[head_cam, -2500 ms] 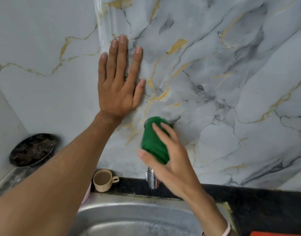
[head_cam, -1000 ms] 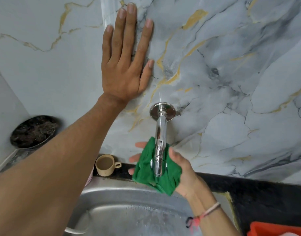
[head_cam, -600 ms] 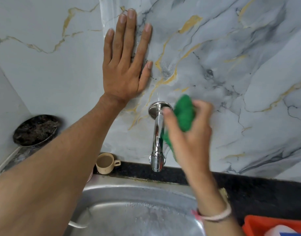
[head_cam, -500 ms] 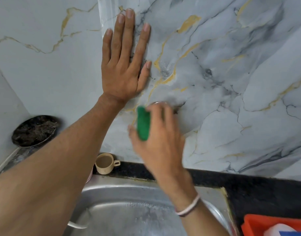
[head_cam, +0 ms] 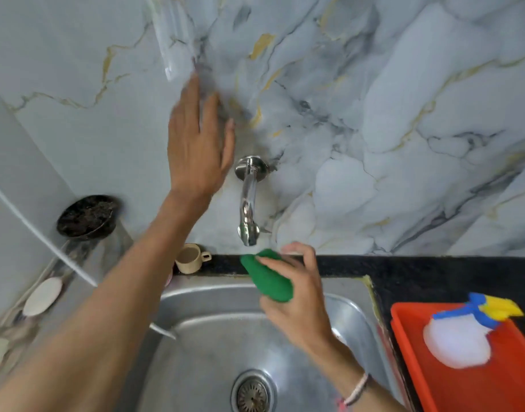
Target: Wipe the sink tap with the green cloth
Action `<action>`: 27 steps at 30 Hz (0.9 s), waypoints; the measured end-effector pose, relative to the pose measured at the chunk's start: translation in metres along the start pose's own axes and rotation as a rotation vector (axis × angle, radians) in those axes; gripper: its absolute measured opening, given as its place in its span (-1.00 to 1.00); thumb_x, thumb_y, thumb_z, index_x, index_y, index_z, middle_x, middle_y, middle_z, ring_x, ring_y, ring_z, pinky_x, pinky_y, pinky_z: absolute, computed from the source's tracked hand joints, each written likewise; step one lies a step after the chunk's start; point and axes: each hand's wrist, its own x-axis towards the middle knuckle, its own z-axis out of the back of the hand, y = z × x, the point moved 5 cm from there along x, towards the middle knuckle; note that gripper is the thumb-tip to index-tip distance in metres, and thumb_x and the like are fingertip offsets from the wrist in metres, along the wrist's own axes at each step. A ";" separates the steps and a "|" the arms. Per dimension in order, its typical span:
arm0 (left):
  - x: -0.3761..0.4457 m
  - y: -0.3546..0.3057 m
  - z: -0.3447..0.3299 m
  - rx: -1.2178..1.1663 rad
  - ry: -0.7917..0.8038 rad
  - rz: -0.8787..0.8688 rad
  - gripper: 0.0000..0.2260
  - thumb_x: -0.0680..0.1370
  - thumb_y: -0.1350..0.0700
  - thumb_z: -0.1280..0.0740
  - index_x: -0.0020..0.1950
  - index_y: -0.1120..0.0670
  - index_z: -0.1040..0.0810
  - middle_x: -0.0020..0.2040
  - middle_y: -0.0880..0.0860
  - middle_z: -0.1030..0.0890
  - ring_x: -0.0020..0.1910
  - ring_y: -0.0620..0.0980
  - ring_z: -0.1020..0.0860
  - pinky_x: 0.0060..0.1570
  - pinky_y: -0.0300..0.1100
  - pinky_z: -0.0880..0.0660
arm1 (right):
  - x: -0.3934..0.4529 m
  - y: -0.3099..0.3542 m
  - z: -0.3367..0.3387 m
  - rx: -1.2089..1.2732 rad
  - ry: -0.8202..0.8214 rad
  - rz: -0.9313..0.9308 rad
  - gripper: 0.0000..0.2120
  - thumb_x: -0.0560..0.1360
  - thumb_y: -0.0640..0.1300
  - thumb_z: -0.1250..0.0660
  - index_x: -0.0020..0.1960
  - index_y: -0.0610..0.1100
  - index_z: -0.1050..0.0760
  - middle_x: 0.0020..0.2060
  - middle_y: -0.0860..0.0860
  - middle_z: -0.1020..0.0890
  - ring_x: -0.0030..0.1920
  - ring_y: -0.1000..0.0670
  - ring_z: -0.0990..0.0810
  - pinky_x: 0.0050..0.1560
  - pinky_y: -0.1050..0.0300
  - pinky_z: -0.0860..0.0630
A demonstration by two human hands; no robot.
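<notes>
The sink tap (head_cam: pixel 248 200) comes out of the marble wall (head_cam: pixel 374 114) at its round flange and runs down toward me, its long axis close to vertical in my view, with the spout end hanging above the back edge of the sink (head_cam: pixel 213 337). I see the green cloth (head_cam: pixel 268 279) just below and slightly right of that spout tip, near it but not touching. My right hand (head_cam: pixel 297 295) is curled around the cloth, fingers and thumb bunching it into a wad, so this hand is closed on it and nothing else. It is clearly the nearer hand to the spout; I judge a short lift up and a little left would bring the cloth back onto the metal, then a stroke along the tap's length toward the flange. My left hand (head_cam: pixel 199 144) is spread flat, fingers together, just left of the flange; it is blurred, and I cannot tell if the palm touches the wall. It holds nothing.
</notes>
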 end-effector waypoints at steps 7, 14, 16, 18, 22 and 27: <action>-0.198 -0.138 0.026 -0.834 0.651 0.564 -0.73 0.59 -0.18 -0.35 0.14 -0.03 -0.62 -0.14 -0.16 -0.68 -0.11 -0.31 -0.64 -0.14 -0.50 -0.53 | -0.101 -0.069 0.104 0.918 0.237 -0.943 -0.70 0.24 -0.21 -0.48 -0.03 -0.07 -0.75 -0.08 -0.18 -0.79 -0.10 -0.20 -0.78 -0.15 -0.10 -0.73; -0.337 -0.282 -0.028 -1.022 1.139 0.998 -0.73 0.54 0.29 -0.50 0.20 0.29 -0.57 -0.09 0.06 -0.62 -0.21 -0.08 -0.63 -0.35 -0.31 -0.65 | -0.190 -0.153 0.216 0.864 0.207 -1.068 -0.48 0.25 0.00 -0.70 0.10 -0.26 -0.72 0.06 -0.29 -0.77 0.03 -0.25 -0.78 -0.05 -0.12 -0.73; -0.356 -0.314 -0.042 -0.965 1.154 0.982 -0.77 0.53 0.33 -0.50 0.15 0.26 -0.56 -0.14 0.07 -0.58 -0.26 -0.06 -0.60 -0.41 -0.32 -0.62 | -0.211 -0.178 0.245 0.688 0.151 -1.066 -0.48 0.33 0.09 -0.61 0.10 -0.27 -0.68 0.00 -0.24 -0.80 -0.02 -0.18 -0.80 -0.15 -0.03 -0.75; -0.373 -0.344 -0.057 -0.906 1.183 0.966 -0.79 0.53 0.36 -0.48 0.08 0.19 -0.53 -0.17 0.06 -0.54 -0.30 -0.08 -0.57 -0.46 -0.32 -0.59 | -0.228 -0.199 0.272 0.415 0.136 -1.048 -0.44 0.39 0.26 -0.51 0.07 -0.23 -0.64 -0.03 -0.19 -0.81 -0.02 -0.15 -0.80 -0.12 -0.06 -0.76; -0.398 -0.383 -0.083 -0.699 1.159 0.839 -0.73 0.50 0.29 -0.54 0.15 0.17 -0.58 -0.03 0.12 -0.60 -0.10 0.07 -0.63 -0.12 -0.06 -0.64 | -0.240 -0.238 0.304 -0.129 0.181 -0.924 -0.48 0.53 0.28 -0.34 -0.09 -0.22 -0.59 -0.12 -0.18 -0.77 -0.02 -0.23 -0.76 -0.04 -0.15 -0.74; -0.412 -0.400 -0.090 -0.479 1.158 0.766 -0.63 0.49 0.16 -0.56 0.26 0.19 -0.61 0.18 0.20 -0.68 0.14 0.15 -0.65 0.23 0.03 -0.64 | -0.236 -0.248 0.312 -0.357 0.302 -0.804 -0.69 0.52 0.04 -0.47 -0.07 -0.24 -0.58 -0.06 -0.19 -0.70 0.01 -0.24 -0.73 -0.08 -0.12 -0.72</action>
